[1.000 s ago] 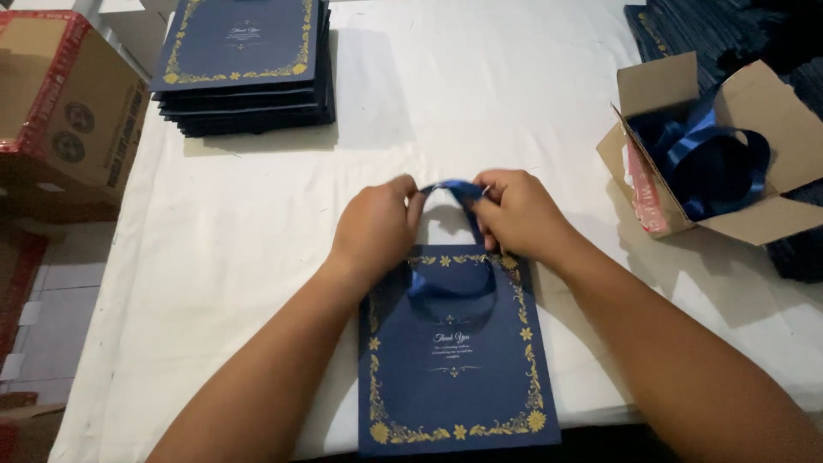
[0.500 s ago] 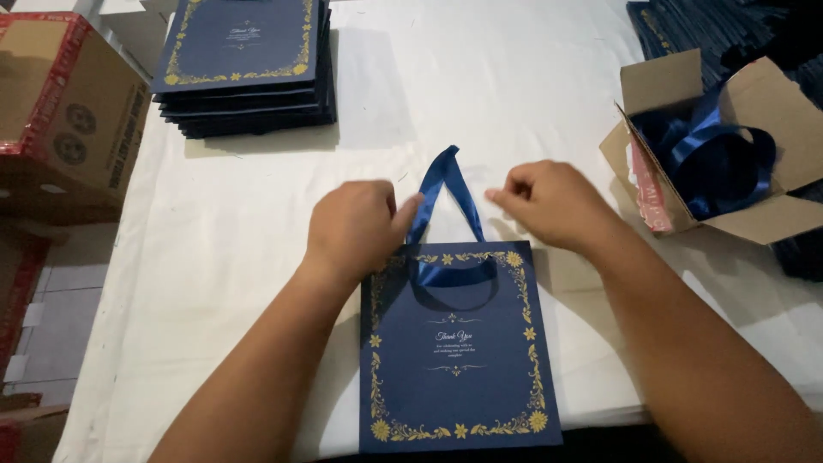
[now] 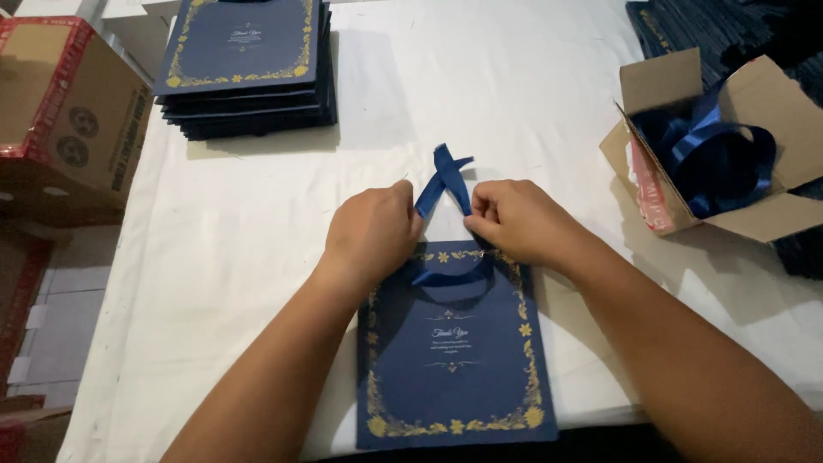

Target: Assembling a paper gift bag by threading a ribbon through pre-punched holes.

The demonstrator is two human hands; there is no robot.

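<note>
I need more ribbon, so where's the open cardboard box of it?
In the head view, the open cardboard box sits on the white table at the right edge, beyond the right hand.

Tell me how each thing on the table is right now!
Navy paper gift bag: flat, face up.
Blue ribbon handle: crossed above the bag's top, pinched on both sides.
Left hand: fingers shut on ribbon.
Right hand: fingers shut on ribbon.
Stack of bags: flat, piled.
Small cardboard box: open, holding ribbons.

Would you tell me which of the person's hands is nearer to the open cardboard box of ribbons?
Right. The right hand is nearer the open cardboard box, which sits off to its right. The left hand lies on the far side of the crossed ribbon.
</note>
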